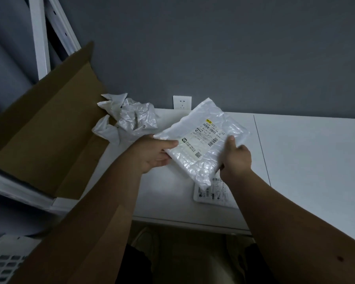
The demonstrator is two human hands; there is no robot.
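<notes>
Above table (295,160), both hands grip white pkg (201,140) w/ label.

I read this as parcel-handling corner, stockroom or small office. Cues: plain white worktable (305,160) against bare grey wall (213,48), wall socket (182,102) just above tabletop. Big open cardboard box (45,130) at table's left end, crumpled poly bags (129,117) just beside it. Held over table: courier mailer (203,140) with printed barcode label; second labelled packet (213,193) flat on tabletop under it. White metal shelf frame (39,37) at far left. White slotted crate (6,261) low at bottom left.
</notes>
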